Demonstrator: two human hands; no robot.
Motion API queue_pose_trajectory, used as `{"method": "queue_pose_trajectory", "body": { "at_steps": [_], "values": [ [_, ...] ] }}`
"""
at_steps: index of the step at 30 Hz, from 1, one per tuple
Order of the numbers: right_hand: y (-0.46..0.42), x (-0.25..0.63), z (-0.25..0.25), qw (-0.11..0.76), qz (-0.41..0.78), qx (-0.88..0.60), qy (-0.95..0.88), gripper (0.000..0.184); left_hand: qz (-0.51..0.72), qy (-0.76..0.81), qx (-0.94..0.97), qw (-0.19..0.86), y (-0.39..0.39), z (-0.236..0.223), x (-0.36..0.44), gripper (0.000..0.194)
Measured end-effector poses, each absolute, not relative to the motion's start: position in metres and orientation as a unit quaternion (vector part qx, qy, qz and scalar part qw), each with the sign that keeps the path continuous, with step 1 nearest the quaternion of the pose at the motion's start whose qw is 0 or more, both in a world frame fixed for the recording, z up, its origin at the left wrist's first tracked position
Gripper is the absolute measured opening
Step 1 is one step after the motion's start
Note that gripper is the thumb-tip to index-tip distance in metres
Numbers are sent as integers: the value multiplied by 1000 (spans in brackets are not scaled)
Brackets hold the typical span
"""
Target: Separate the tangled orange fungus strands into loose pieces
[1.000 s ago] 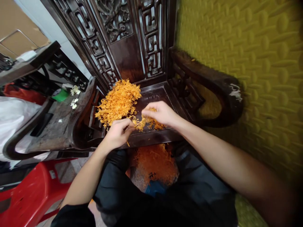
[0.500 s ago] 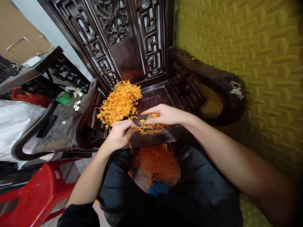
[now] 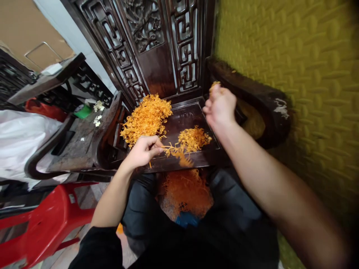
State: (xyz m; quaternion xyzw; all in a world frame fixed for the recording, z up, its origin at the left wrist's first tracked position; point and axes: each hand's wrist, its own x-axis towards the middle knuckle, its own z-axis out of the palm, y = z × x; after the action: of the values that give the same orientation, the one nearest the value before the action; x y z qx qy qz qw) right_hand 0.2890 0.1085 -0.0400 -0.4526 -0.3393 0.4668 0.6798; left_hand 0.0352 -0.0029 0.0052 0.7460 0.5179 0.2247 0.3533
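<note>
My left hand [image 3: 144, 151] is closed in a pinch on the stem end of a branching orange plastic-looking sprig [image 3: 175, 150], whose far end blurs over the seat's front edge. Raised over the right side of the seat, my right hand [image 3: 223, 108] has its fingers curled, and a small orange piece [image 3: 215, 85] shows at their far side. A large heap of orange sprigs [image 3: 147, 117] lies at the seat's left, just beyond my left hand. Between my hands sits a smaller orange pile [image 3: 195, 139]. Both rest on the dark wooden chair seat [image 3: 183, 117].
Below the seat, between my knees, is another orange mass [image 3: 187, 190] above something blue [image 3: 187, 219]. The carved chair back [image 3: 157, 71] rises behind, with a curved armrest [image 3: 263, 97] at right. A wooden side table [image 3: 81, 145] and red plastic chair [image 3: 50, 216] stand left.
My right hand has lifted away from the small pile, up and to the right, its fingers now curled. My left hand keeps its pinch on the sprig, which swings. The view has shifted slightly.
</note>
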Motion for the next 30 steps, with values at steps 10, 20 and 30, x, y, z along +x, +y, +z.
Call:
{"method": "queue_pose_trajectory", "body": {
  "at_steps": [10, 20, 30],
  "values": [
    [91, 304, -45, 553, 617, -383, -409, 19, 424, 502, 531, 534, 15, -22, 25, 21],
    [83, 291, -38, 483, 721, -329, -372, 27, 493, 483, 424, 586, 27, -26, 27, 23],
    [71, 279, -41, 496, 490, -385, -604, 34, 462, 480, 395, 633, 23, -22, 43, 23]
  ]
}}
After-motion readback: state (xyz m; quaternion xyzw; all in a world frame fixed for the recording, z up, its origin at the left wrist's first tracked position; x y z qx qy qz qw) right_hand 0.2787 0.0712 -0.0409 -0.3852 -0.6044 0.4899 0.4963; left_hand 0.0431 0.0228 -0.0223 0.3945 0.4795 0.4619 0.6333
